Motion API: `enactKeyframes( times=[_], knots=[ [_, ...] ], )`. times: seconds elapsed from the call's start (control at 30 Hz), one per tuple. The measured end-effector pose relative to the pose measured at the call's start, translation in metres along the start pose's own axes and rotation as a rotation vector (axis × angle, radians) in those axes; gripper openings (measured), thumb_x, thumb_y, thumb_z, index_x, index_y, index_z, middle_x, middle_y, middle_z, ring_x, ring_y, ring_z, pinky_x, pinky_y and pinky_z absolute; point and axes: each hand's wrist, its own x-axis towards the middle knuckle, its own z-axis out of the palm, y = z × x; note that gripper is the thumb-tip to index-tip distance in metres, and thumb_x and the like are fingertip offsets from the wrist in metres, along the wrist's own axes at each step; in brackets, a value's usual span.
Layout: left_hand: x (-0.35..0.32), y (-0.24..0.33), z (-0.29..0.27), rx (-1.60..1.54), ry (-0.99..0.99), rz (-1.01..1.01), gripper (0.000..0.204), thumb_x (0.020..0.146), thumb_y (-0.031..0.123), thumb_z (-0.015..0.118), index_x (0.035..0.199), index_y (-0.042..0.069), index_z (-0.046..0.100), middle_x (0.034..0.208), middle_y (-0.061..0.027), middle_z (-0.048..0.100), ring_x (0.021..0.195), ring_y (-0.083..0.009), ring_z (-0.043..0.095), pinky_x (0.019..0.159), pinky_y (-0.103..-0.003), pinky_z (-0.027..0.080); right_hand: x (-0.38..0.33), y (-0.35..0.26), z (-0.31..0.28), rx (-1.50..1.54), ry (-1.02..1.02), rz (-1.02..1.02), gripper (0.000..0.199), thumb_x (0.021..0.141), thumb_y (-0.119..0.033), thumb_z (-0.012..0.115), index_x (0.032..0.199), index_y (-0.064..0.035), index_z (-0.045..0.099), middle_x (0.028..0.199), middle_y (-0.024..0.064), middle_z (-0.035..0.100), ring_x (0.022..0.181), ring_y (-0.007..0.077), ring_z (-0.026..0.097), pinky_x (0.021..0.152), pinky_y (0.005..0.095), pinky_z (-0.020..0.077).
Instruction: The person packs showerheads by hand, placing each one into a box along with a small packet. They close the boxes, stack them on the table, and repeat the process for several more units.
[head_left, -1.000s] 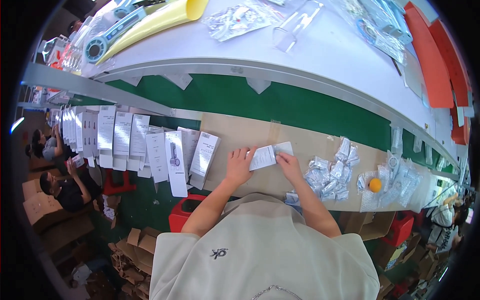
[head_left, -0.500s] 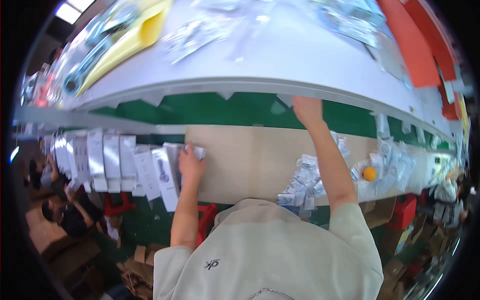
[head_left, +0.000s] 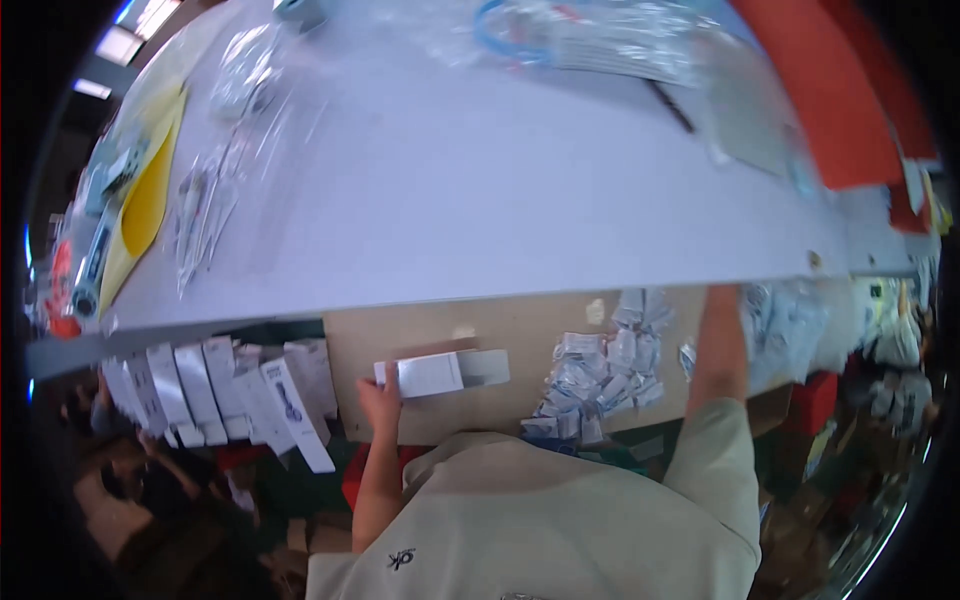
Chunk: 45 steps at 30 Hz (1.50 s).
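Left hand (head_left: 382, 402) clamped on a small white box (head_left: 432, 373) over the cardboard-covered surface (head_left: 520, 330); right hand hidden behind the shelf (head_left: 500, 200), grip impossible to tell.

A person in a beige shirt (head_left: 560, 530) stood at a brown worktable (head_left: 520, 330), seen from above. The left hand (head_left: 381, 402) gripped the left end of a small white carton (head_left: 440, 373) lying flat on the table. The right arm (head_left: 718, 345) reached far and up; its hand was hidden behind the edge of a wide white shelf (head_left: 500, 190) that filled the upper part of the view. Just right of the carton lay a heap of small clear packets (head_left: 600, 375). At left, a row of white boxes (head_left: 220, 385) sat side by side. On the shelf lay clear bags (head_left: 215, 190), a yellow sheet (head_left: 145, 205) at far left and red sheets (head_left: 825, 90) at far right.
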Motion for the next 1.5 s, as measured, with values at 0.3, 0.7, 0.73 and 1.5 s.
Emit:
enactKeyframes(
  times=[0.3, 0.7, 0.73, 1.5],
  knots=[
    [-0.063, 0.019, -0.048, 0.466, 0.235, 0.883, 0.078, 0.075, 0.048, 0.078, 0.136, 0.006, 0.051, 0.134, -0.0192, 0.048, 0.126, -0.0363, 0.048, 0.102, -0.055, 0.039, -0.018, -0.066, -0.009, 0.000, -0.400, -0.016, 0.053, 0.094, -0.039, 0.057, 0.136, -0.0059, 0.054, 0.134, 0.0186, 0.058, 0.126, 0.0341, 0.052, 0.109, 0.0466, 0.0376],
    [-0.030, -0.009, -0.014, 0.610, 0.155, 1.130, 0.087, 0.063, 0.033, 0.084, 0.143, 0.024, 0.051, 0.128, -0.0102, 0.051, 0.119, -0.0343, 0.048, 0.102, -0.058, 0.034, -0.171, -0.420, -0.094, 0.734, -0.702, 0.336, 0.049, 0.088, -0.024, 0.070, 0.127, -0.0021, 0.049, 0.099, 0.0196, 0.067, 0.085, 0.0320, 0.068, 0.071, 0.0435, 0.0518],
    [-0.030, -0.008, -0.014, 0.581, 0.164, 1.146, 0.087, 0.063, 0.033, 0.084, 0.143, 0.023, 0.051, 0.128, -0.0104, 0.051, 0.117, -0.0342, 0.049, 0.100, -0.057, 0.038, -0.180, -0.437, -0.097, 0.628, -0.815, 0.338, 0.050, 0.088, -0.024, 0.069, 0.128, -0.0031, 0.048, 0.101, 0.0219, 0.067, 0.088, 0.0367, 0.067, 0.073, 0.0457, 0.0518],
    [-0.027, -0.014, -0.016, 0.515, 0.170, 1.209, 0.082, 0.061, 0.033, 0.086, 0.137, 0.030, 0.056, 0.121, -0.0059, 0.054, 0.114, -0.0311, 0.052, 0.078, -0.043, 0.052, -0.126, -0.463, -0.040, 0.517, -1.024, -0.462, 0.043, 0.074, -0.009, 0.076, 0.116, -0.0105, 0.064, 0.109, 0.0105, 0.063, 0.101, 0.0349, 0.062, 0.086, 0.0438, 0.0514]
  ],
)
